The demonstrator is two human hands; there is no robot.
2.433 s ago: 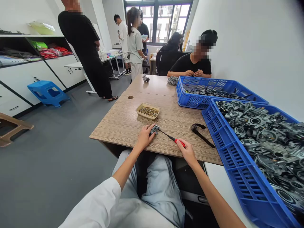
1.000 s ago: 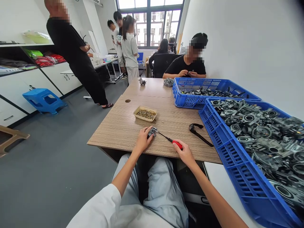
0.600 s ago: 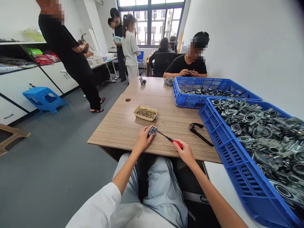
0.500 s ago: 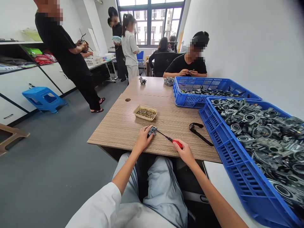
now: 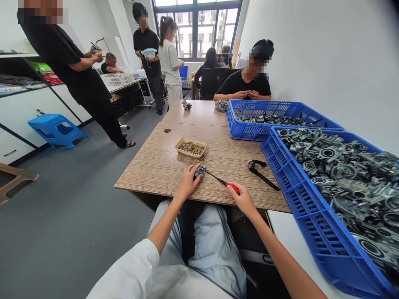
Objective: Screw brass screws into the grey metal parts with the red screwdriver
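My left hand [image 5: 188, 181] is wrapped over a small grey metal part [image 5: 201, 170] on the wooden table [image 5: 149, 166], partly hiding it. In my right hand [image 5: 243, 200] is the red handle of a screwdriver [image 5: 233, 187]. Its dark shaft points left, and the tip meets the right side of the metal part. Just beyond my left hand stands a beige tray [image 5: 204, 152] holding many small brass-coloured pieces. A black wristwatch [image 5: 264, 177] lies to the right of the screwdriver.
A blue crate [image 5: 299, 207] full of grey metal castings stands at the right, another blue crate [image 5: 245, 133] behind it. A metal part [image 5: 186, 105] and a grey pile [image 5: 221, 106] lie farther back. Someone sits across the table; others stand at the left.
My hands, the screwdriver and the metal part look the same. At the left, one standing person has shifted left, and another with a light blue basket has turned and stepped into fuller view.
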